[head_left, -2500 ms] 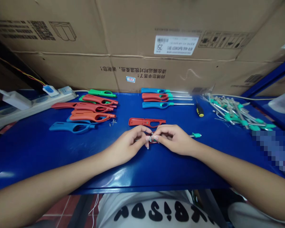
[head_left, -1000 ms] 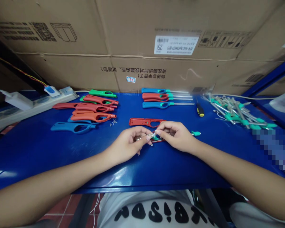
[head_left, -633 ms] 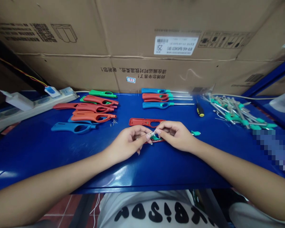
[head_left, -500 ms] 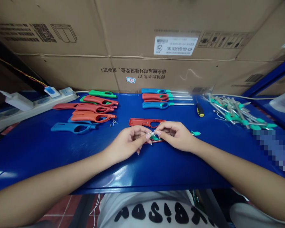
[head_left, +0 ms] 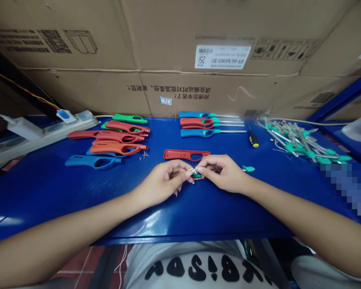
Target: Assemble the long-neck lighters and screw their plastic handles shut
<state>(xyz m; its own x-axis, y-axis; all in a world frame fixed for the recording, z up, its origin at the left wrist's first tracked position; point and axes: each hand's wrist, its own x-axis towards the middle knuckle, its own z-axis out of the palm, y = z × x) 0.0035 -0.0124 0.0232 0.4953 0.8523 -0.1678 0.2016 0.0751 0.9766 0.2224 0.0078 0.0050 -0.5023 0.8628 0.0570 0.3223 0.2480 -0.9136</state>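
My left hand (head_left: 168, 178) is closed in a pinch on a small pale, partly see-through piece (head_left: 193, 171), likely a lighter's inner part. Thumb and forefinger of my right hand (head_left: 224, 174) pinch the other end of it. Under the fingertips lies a red lighter handle half (head_left: 202, 178) with a green part in it, mostly covered by my hands. A green metal-tipped nozzle end (head_left: 248, 169) sticks out past my right hand. Just behind my hands, a second red handle half (head_left: 180, 155) lies with its hollow side up.
Red, green, orange and blue handle shells (head_left: 117, 148) lie at left, with small screws (head_left: 144, 155) beside them. Lighters with metal tubes (head_left: 198, 133) stand in a row at the back. A screwdriver (head_left: 253, 139), a nozzle pile (head_left: 307, 144) and a power strip (head_left: 51, 134) flank them.
Compared with 2.5 s ago, my right hand has shifted slightly up and the pinched piece shows more. Over the last second only the fingertips have moved a little around it.
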